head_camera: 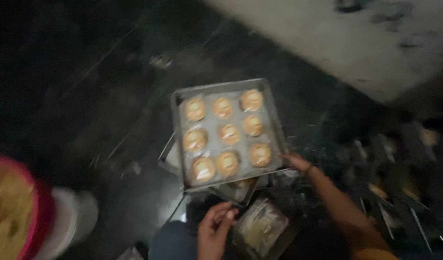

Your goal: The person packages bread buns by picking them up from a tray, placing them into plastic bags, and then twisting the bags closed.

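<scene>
Right hand (296,162) gripping baking tray (275,126) edge, nine buns (229,134)

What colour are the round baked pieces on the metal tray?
Golden-orange, nine round baked pieces on the grey metal tray; the head view shows them, though blurred.

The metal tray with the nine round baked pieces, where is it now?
In the head view the metal tray lies at the centre, on a stack of other trays above the dark floor. The right hand grips its right edge, and the left hand hovers just below it.
</scene>
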